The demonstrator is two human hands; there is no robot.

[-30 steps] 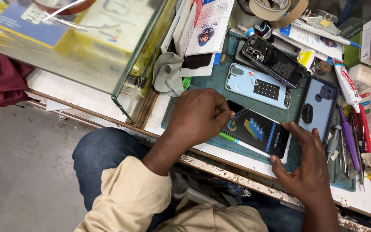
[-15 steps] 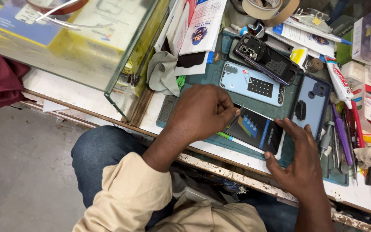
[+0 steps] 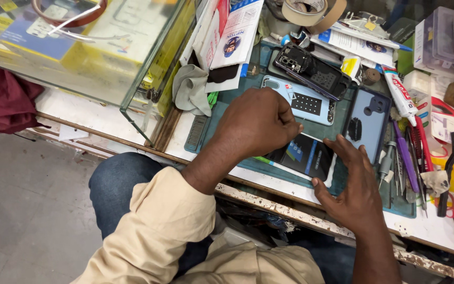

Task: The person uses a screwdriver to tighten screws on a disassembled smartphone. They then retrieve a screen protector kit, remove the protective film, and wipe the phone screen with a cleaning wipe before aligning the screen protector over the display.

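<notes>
Head view: black flat smartphone [image 3: 305, 155] lies face-up on green work mat [image 3: 227, 110], near edge of white counter [image 3: 106, 118]. Left hand [image 3: 258, 123] fisted over phone's left end, what it pinches hidden. Right hand [image 3: 354, 184] open, fingers steadying right edge. Light-blue back cover [image 3: 303, 100] already off, lying beyond.

head cam | single view | looks steeply down from above | close over workbench [image 3: 106, 118] edge and lap

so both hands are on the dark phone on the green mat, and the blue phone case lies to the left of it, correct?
Not quite. The head view shows the left hand and right hand on the dark phone on the green mat, but the blue phone case lies to the right of it.
</notes>
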